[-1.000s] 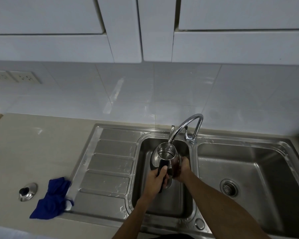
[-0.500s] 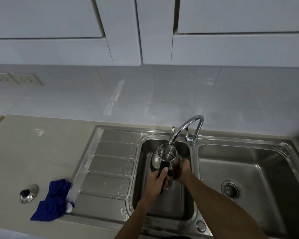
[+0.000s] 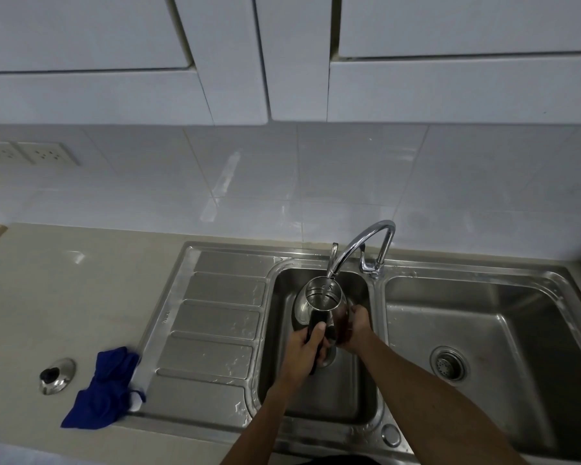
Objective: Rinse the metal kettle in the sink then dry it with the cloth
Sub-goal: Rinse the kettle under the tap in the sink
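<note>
A lidless metal kettle [image 3: 316, 302] hangs upright over the small left basin of the steel sink [image 3: 379, 391], its open mouth right under the spout of the curved tap [image 3: 366, 239]. My left hand [image 3: 304, 350] is wrapped around its dark handle. My right hand [image 3: 358, 325] presses against the kettle's right side. The blue cloth [image 3: 103, 391] lies crumpled on the counter, just left of the drainboard. Whether water runs from the tap I cannot tell.
The kettle's metal lid [image 3: 56, 375] with a black knob rests on the beige counter [image 3: 64, 297] left of the cloth. A ribbed drainboard [image 3: 215, 327] adjoins the left basin. The larger right basin [image 3: 483, 337] has a round drain. White cabinets hang overhead.
The kettle and both hands stay nearly still under the tap. Only the head camera's view has shifted a little.
</note>
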`<control>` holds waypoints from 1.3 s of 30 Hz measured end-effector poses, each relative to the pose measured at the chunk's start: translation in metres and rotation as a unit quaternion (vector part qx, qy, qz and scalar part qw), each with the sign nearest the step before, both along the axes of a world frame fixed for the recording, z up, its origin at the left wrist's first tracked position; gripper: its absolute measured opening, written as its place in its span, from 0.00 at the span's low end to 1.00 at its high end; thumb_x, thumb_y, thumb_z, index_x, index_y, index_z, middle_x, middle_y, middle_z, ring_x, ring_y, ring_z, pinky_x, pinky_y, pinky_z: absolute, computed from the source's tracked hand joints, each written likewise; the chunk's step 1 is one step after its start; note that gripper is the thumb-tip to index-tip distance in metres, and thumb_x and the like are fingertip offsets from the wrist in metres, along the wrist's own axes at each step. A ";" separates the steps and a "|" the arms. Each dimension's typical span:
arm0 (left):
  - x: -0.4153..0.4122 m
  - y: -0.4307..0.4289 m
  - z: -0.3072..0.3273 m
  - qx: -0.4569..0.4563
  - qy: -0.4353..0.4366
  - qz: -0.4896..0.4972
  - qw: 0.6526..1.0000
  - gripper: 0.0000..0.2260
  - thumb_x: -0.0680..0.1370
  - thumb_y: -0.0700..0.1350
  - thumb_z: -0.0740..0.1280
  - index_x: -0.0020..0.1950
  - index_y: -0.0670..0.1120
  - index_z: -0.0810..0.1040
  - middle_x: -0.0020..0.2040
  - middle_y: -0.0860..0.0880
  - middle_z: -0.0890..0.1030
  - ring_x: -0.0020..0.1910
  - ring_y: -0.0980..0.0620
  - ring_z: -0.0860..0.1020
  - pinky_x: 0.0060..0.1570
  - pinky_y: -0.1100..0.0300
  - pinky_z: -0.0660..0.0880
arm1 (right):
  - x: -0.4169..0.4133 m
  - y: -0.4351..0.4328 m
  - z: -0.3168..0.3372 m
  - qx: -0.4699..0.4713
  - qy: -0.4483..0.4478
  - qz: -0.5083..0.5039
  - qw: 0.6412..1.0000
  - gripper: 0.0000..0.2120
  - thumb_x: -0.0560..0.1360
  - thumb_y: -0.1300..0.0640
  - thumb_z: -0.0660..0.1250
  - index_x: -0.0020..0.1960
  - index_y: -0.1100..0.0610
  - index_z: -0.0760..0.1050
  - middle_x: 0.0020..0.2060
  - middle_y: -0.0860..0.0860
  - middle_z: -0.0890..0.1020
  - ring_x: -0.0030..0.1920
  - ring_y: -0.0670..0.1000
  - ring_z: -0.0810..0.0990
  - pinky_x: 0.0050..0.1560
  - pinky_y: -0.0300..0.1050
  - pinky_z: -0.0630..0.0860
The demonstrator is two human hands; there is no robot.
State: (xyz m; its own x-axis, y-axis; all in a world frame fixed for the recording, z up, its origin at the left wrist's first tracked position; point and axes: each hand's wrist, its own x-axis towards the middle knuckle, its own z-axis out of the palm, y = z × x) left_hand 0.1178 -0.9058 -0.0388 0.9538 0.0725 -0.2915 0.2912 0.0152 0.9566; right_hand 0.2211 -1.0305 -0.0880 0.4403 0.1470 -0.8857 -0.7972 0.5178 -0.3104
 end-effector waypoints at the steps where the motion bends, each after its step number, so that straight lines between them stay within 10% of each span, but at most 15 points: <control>1: 0.000 0.000 0.000 0.000 0.001 0.000 1.000 0.17 0.84 0.47 0.61 0.37 0.42 0.78 0.28 0.49 0.76 0.27 0.53 0.74 0.32 0.61 0.73 | 0.000 0.000 -0.001 -0.005 0.002 0.001 1.000 0.30 0.77 0.38 0.53 0.62 0.59 0.79 0.55 0.62 0.81 0.52 0.61 0.79 0.46 0.51 0.75; 18: 0.002 -0.001 -0.001 0.001 0.003 0.009 1.000 0.18 0.84 0.46 0.61 0.36 0.42 0.78 0.27 0.49 0.76 0.26 0.53 0.74 0.30 0.61 0.73 | -0.002 -0.001 0.016 -0.004 -0.022 0.027 0.999 0.24 0.80 0.45 0.52 0.50 0.62 0.78 0.45 0.61 0.80 0.45 0.59 0.77 0.42 0.50 0.73; 39: -0.001 0.002 -0.007 0.011 0.002 -0.001 1.000 0.18 0.83 0.49 0.62 0.36 0.43 0.78 0.28 0.47 0.77 0.27 0.52 0.75 0.32 0.60 0.74 | -0.011 0.000 0.007 -0.027 -0.029 0.013 0.999 0.27 0.78 0.43 0.54 0.61 0.62 0.78 0.54 0.62 0.82 0.51 0.61 0.79 0.47 0.51 0.76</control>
